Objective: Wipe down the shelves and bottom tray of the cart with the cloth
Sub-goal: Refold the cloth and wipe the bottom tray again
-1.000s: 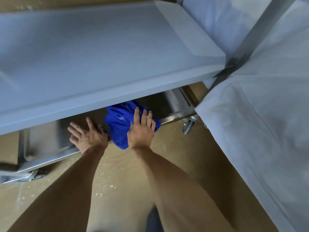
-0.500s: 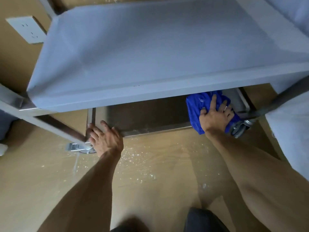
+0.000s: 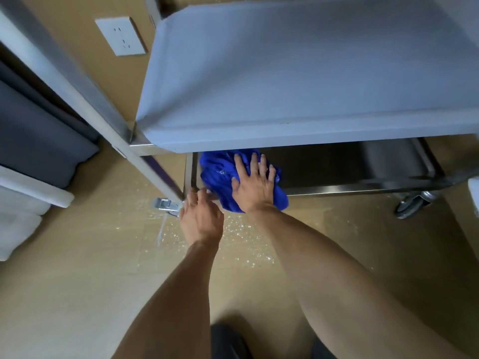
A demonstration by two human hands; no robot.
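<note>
A crumpled blue cloth [image 3: 219, 174] lies at the near left corner of the cart's steel bottom tray [image 3: 350, 187] and hangs over its front rim. My right hand [image 3: 255, 185] presses flat on the cloth with fingers spread. My left hand [image 3: 201, 216] grips the tray's front left corner beside the cloth. A grey shelf [image 3: 298, 73] above covers most of the tray, so the tray's back part is hidden.
A slanted cart post [image 3: 77, 92] runs down to a caster bracket [image 3: 166, 204] at the left. Another caster [image 3: 412, 204] stands at the right. A wall socket [image 3: 120, 36] is behind. White specks lie on the tan floor [image 3: 103, 255]. Dark and white furniture [image 3: 28, 156] sits at left.
My right hand has slid the blue cloth from the tray's right end to its left corner. My left hand has stayed on the front left corner.
</note>
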